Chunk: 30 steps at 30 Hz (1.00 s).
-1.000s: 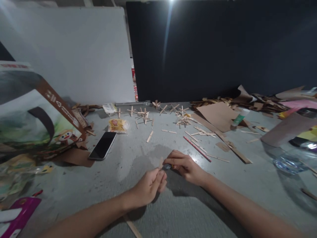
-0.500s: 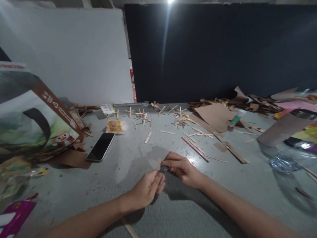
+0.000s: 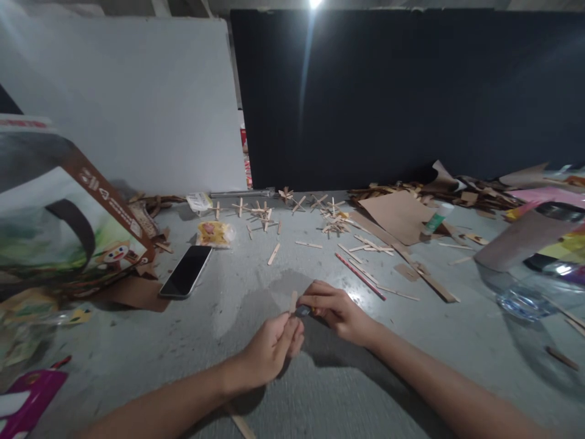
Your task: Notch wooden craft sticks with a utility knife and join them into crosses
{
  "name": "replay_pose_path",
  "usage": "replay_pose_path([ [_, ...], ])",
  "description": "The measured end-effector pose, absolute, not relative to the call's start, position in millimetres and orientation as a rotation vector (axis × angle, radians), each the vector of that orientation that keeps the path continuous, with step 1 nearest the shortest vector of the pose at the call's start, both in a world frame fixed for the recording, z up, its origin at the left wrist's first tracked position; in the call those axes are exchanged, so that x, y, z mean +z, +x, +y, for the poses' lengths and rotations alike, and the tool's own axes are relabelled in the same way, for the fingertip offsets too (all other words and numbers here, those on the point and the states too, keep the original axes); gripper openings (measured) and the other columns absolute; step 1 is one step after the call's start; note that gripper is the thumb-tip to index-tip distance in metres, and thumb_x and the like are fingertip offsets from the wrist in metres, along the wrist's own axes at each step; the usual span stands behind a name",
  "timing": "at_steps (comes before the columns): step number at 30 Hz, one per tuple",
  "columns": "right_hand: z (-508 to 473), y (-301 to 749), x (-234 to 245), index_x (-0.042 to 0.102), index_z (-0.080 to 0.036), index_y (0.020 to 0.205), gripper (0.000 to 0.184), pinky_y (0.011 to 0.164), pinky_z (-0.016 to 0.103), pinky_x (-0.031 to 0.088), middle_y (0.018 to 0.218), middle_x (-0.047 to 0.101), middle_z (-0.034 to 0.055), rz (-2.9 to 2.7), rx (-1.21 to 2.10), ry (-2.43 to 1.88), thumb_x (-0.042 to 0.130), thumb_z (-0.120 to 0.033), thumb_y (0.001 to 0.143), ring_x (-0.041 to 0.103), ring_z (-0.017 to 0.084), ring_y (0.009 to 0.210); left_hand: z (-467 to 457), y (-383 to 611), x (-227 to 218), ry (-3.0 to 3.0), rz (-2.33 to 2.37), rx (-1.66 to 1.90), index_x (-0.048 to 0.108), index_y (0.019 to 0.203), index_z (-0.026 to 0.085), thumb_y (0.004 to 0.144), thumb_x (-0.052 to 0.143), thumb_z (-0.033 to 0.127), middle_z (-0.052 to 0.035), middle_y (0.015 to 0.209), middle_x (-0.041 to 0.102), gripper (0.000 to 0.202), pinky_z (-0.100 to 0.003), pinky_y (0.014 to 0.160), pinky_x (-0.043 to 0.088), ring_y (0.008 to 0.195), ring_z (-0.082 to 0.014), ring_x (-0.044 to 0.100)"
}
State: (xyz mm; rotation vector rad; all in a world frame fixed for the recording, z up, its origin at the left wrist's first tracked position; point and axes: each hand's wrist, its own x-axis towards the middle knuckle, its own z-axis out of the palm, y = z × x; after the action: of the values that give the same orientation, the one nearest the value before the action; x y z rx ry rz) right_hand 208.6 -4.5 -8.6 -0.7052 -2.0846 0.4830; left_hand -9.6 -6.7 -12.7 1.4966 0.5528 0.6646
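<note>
My left hand [image 3: 274, 349] is closed around a wooden craft stick [image 3: 294, 300], whose pale rounded end pokes up above the fingers. Opposite it, my right hand [image 3: 338, 314] pinches a small dark grey object [image 3: 302, 311] against the stick; its kind I cannot make out, as the fingers cover most of it. Both hands meet low over the grey table [image 3: 256, 286]. Beyond them lie a loose craft stick [image 3: 273, 253] and another stick [image 3: 308, 244]. To the right rests a red patterned pencil [image 3: 361, 277] beside several more sticks.
Crossed craft sticks [image 3: 299, 203] line the back. At left are a phone [image 3: 186, 272], a yellow packet [image 3: 214, 234] and a printed bag [image 3: 50, 225]. Cardboard [image 3: 395, 216], a glue stick [image 3: 439, 217], a tumbler [image 3: 525, 236] and a clear glass [image 3: 521, 302] stand or lie at right.
The small dark object has shifted and tilted slightly against the stick between my hands. Both hands keep nearly the same place and grip.
</note>
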Motion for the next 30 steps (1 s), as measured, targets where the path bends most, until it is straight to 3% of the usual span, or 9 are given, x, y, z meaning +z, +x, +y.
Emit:
replay_pose_path([
  [11, -5.2, 207.9, -6.0, 0.076, -0.022, 0.13, 0.034, 0.079, 0.037, 0.053, 0.099, 0.073, 0.0111, -2.083, 0.458, -0.689, 0.045, -0.024, 0.115, 0.064, 0.023, 0.091, -7.5, -8.4, -14.2, 1.442, 0.539, 0.678, 0.038, 0.077, 0.025, 0.097, 0.049, 0.085, 0.009, 0.067, 0.033, 0.064, -0.027, 0.053, 0.024, 0.054, -0.0088, 0.028],
  [18, -5.7, 207.9, -5.5, 0.076, -0.021, 0.129, 0.036, 0.079, 0.038, 0.054, 0.1, 0.074, 0.0112, -2.087, 0.451, -0.704, 0.045, -0.016, 0.112, 0.065, 0.024, 0.092, -5.5, -11.5, -17.1, 1.549, 0.534, 0.651, 0.038, 0.078, 0.025, 0.102, 0.038, 0.083, 0.0083, 0.066, 0.033, 0.062, -0.028, 0.054, 0.025, 0.055, -0.0109, 0.03],
  [26, -3.2, 206.6, -10.2, 0.076, -0.02, 0.125, 0.034, 0.077, 0.035, 0.055, 0.098, 0.073, 0.0114, -2.052, 0.402, -0.753, 0.044, -0.026, 0.116, 0.067, 0.023, 0.088, -7.7, -18.1, -13.8, 1.754, 0.563, 0.58, 0.042, 0.075, 0.024, 0.108, 0.029, 0.075, 0.0042, 0.066, 0.04, 0.062, -0.031, 0.063, 0.033, 0.062, -0.0141, 0.039],
  [30, -0.7, 212.5, -15.0, 0.075, -0.02, 0.126, 0.037, 0.077, 0.035, 0.057, 0.098, 0.072, 0.0114, -1.951, 0.335, -0.852, 0.041, -0.032, 0.118, 0.068, 0.022, 0.086, -7.1, -13.4, -14.9, 1.588, 0.555, 0.647, 0.04, 0.077, 0.024, 0.105, 0.038, 0.078, 0.007, 0.067, 0.036, 0.061, -0.029, 0.059, 0.03, 0.058, -0.0116, 0.034],
])
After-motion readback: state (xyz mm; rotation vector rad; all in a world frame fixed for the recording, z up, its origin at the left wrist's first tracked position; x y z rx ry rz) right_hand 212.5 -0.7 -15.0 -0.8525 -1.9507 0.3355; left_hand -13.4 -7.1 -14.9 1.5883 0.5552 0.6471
